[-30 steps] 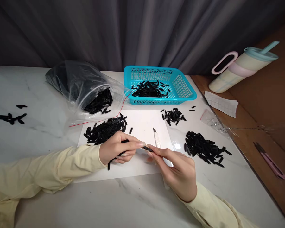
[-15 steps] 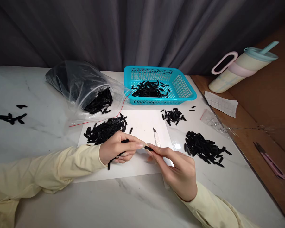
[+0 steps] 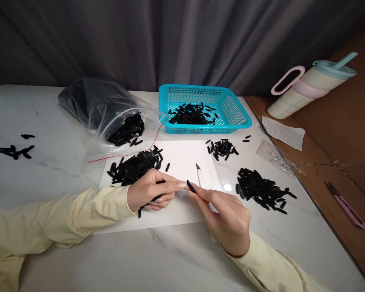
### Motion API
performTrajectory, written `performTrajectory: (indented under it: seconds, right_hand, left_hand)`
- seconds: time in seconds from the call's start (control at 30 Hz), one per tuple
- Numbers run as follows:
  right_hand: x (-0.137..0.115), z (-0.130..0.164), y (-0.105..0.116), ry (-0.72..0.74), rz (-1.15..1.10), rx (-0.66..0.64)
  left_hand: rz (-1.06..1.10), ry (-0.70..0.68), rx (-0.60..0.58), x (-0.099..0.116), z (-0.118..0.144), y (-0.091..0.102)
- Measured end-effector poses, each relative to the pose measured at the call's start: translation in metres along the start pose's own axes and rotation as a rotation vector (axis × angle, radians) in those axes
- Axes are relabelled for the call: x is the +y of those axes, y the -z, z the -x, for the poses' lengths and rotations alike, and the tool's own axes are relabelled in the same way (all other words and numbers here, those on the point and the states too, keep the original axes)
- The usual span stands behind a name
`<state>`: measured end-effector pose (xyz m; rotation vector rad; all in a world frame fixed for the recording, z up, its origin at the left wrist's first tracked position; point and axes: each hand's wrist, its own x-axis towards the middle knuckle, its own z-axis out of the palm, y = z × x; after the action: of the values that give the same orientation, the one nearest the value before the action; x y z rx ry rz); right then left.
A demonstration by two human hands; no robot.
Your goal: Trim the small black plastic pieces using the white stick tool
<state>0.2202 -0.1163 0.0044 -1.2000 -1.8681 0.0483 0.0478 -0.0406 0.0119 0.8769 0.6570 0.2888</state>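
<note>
My left hand (image 3: 152, 187) is closed above the white sheet, with several small black slivers sticking out between its curled fingers. Its thumb tip meets my right hand (image 3: 226, 213), which pinches one short black elongated piece (image 3: 190, 186) between thumb and forefinger. A pile of such black pieces (image 3: 136, 166) lies just behind my left hand on the white sheet (image 3: 182, 156). Also on the sheet, behind my right hand, is a white-handled knife (image 3: 200, 175) with a dark pointed tip. What the pieces are made of I cannot tell.
A clear zip bag (image 3: 91, 105) spills black pieces at the back left. Behind the sheet stands a blue basket (image 3: 243, 121) holding more. Other piles (image 3: 258, 188) lie right. A tumbler (image 3: 312, 89), a paper slip (image 3: 284, 133) and a pink-handled tool (image 3: 348, 209) are at far right.
The black piece between my fingertips has turned from lying nearly flat to tilting more steeply. My right hand has shifted slightly; my left hand has barely moved.
</note>
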Motion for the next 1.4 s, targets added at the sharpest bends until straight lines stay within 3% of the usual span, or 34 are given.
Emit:
performTrajectory:
  seconds: [0.13, 0.27, 0.53, 0.83, 1.13, 1.4]
  right_hand:
    - [0.001, 0.0014, -0.001, 0.129, 0.073, -0.013]
    - [0.0014, 0.0026, -0.001, 0.16, 0.081, -0.009]
    - [-0.0029, -0.0004, 0.001, -0.037, 0.012, 0.015]
    - [-0.0004, -0.0005, -0.0004, 0.025, -0.058, -0.031]
    - [0.0031, -0.0061, 0.0071, 0.031, -0.208, -0.282]
    - [-0.0016, -0.0024, 0.0025, -0.193, -0.26, -0.162]
  left_hand:
    - [-0.068, -0.05, 0.021, -0.0011, -0.0006, -0.0014]
    - [-0.089, -0.055, 0.01, -0.0006, -0.0008, -0.002]
    - [-0.045, -0.009, -0.027, -0.0024, -0.0007, -0.0003]
    - [-0.091, -0.01, -0.045, 0.0014, 0.0002, -0.0017]
    - [-0.145, -0.038, -0.062, -0.0014, -0.0015, -0.0018]
    - [-0.091, -0.001, -0.01, -0.0005, 0.0, -0.0012]
